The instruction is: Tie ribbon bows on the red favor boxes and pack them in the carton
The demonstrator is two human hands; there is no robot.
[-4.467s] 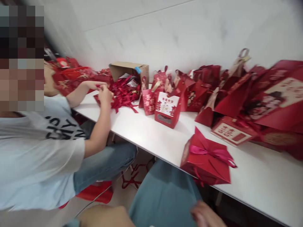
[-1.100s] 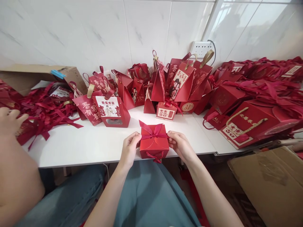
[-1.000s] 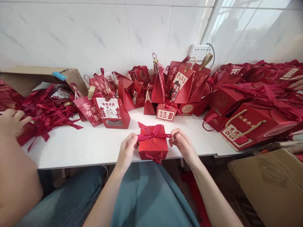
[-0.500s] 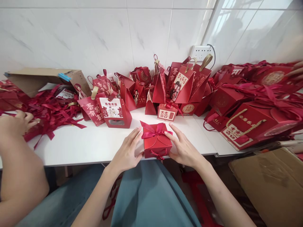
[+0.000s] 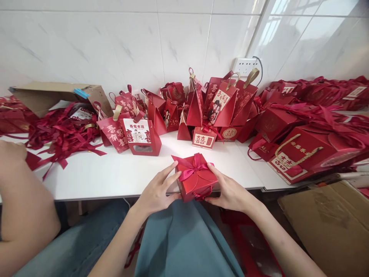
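A small red gift box (image 5: 198,181) with a shiny ribbon bow (image 5: 195,167) on top and a twisted cord handle at its front is held between both hands at the table's front edge. It is turned slightly and tilted. My left hand (image 5: 161,188) grips its left side, thumb low and fingers along the upper edge. On the opposite side, my right hand (image 5: 227,190) closes around the right corner, one fingertip near the bow. Just behind stands a smaller red box (image 5: 203,138) with a white printed label.
Red gift boxes with handles (image 5: 141,136) line the back of the white table (image 5: 115,179). Loose ribbons (image 5: 63,134) spill from a cardboard box (image 5: 57,90) at left, near another person's arm (image 5: 25,200). Larger gift boxes (image 5: 311,150) crowd the right, above a brown carton (image 5: 328,219).
Both hands have taken a firmer hold of the gift box and turned it, shifting it slightly right and toward me. The hand at the far right has left the view.
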